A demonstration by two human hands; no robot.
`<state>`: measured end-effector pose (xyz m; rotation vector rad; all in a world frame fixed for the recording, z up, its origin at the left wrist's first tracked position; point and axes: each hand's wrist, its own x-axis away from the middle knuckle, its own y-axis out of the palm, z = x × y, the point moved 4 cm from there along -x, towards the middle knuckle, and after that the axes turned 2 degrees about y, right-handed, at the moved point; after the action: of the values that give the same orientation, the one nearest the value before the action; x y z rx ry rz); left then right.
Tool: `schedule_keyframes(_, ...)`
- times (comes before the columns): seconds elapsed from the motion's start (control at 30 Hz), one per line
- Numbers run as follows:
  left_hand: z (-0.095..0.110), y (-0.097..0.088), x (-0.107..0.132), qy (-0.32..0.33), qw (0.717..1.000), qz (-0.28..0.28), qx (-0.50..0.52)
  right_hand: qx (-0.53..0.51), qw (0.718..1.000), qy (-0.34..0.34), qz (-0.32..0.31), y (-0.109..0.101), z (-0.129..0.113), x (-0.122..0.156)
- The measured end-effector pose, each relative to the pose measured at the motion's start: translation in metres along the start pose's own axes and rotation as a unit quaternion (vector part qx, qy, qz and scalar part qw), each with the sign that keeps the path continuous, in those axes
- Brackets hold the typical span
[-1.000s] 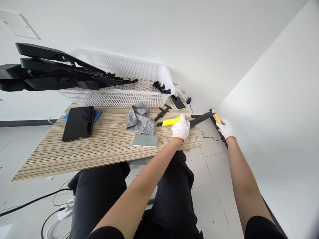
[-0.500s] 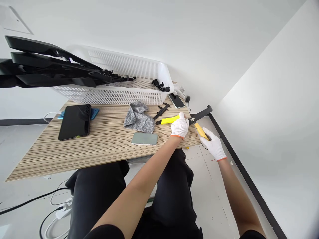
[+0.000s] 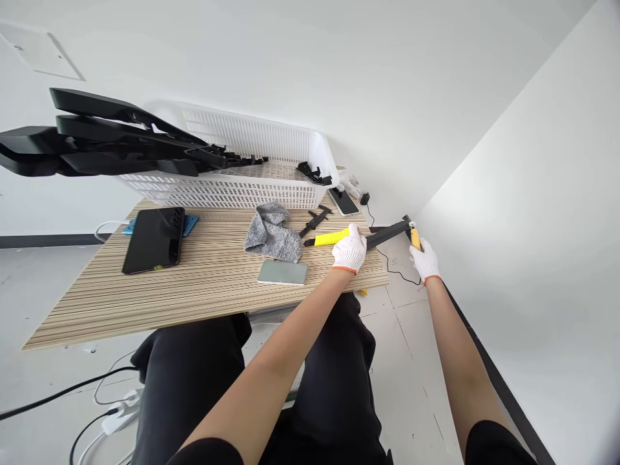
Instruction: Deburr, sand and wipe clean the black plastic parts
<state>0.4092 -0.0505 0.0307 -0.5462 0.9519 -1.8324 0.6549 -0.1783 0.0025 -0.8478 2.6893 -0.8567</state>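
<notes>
My left hand (image 3: pixel 351 249), in a white knit glove with an orange cuff, is closed on the near end of a long black plastic part (image 3: pixel 387 234) that juts past the table's right edge. My right hand (image 3: pixel 425 259), gloved alike, grips a yellow-handled tool (image 3: pixel 415 239). The tool's small pale metal head meets the far end of the black part. A yellow ribbed utility knife (image 3: pixel 331 238) lies by my left hand, its right end covered by the fingers. Close by are a black caliper (image 3: pixel 314 221), a crumpled grey cloth (image 3: pixel 272 234) and a grey-green flat block (image 3: pixel 283 272).
A white plastic basket (image 3: pixel 227 192) with long black parts (image 3: pixel 121 139) stands along the wall. A phone (image 3: pixel 343 201) and white glove (image 3: pixel 349 181) lie at the back right, a black tablet (image 3: pixel 154 240) at the left. Cables and a power strip (image 3: pixel 121 416) are on the floor.
My right hand has moved the yellow-handled tool outward along the black part, from near my left hand to the far end. My left hand keeps its hold. The view has shifted slightly.
</notes>
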Motion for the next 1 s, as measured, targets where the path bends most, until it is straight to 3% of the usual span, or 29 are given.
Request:
schedule_keyframes(0.17,-0.001,0.0,0.0,-0.003,1.0,0.004,0.013,-0.074,0.996,0.041,0.021,-0.003,0.003,-0.006)
schedule_keyframes(0.47,-0.003,-0.006,0.003,-0.012,0.998,0.015,0.067,-0.24,0.967,0.072,0.039,-0.026,0.007,0.017)
schedule_keyframes(0.7,-0.004,-0.025,0.039,0.007,0.987,0.058,0.148,-0.34,0.94,0.015,-0.007,-0.036,-0.022,0.038)
schedule_keyframes(0.87,-0.029,-0.056,0.089,-0.02,0.925,0.142,0.352,-0.354,0.935,0.019,-0.018,-0.031,-0.03,0.05)
schedule_keyframes(1.0,-0.057,-0.088,0.127,-0.06,0.831,0.171,0.526,-0.342,0.938,0.039,-0.027,-0.025,-0.026,0.059)
